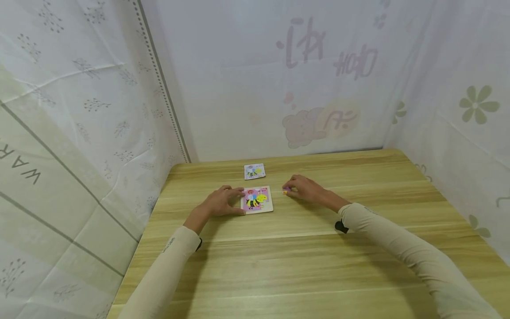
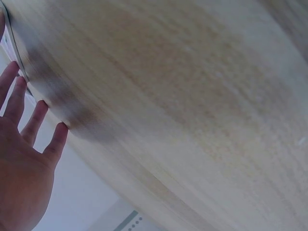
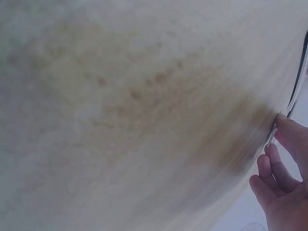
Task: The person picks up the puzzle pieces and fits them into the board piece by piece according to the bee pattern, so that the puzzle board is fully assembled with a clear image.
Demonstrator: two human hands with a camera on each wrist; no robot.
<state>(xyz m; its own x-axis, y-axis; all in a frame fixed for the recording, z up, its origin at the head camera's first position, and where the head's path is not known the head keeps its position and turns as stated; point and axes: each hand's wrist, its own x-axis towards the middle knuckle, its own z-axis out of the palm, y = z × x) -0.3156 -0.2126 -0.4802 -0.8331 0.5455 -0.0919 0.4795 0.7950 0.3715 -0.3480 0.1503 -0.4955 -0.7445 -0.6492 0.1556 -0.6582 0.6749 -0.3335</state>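
A small square puzzle board (image 1: pixel 270 206) with a pale border and a bee picture on pink lies on the wooden table. My left hand (image 1: pixel 221 201) rests at its left side, the thumb at the lower left corner and a finger at the upper left. Those fingers (image 2: pixel 32 122) look spread and fairly straight in the left wrist view. Right of the board, my right hand (image 1: pixel 307 189) pinches a small purple and orange puzzle piece (image 1: pixel 284 192) between thumb and finger, just above or on the table; its far side is hidden.
Behind the board lies a square bee picture (image 1: pixel 255 171), resembling the board's. The wooden table (image 1: pixel 271 274) stretches toward me and to both sides. Patterned white curtains (image 1: pixel 239 88) hang along its back and sides.
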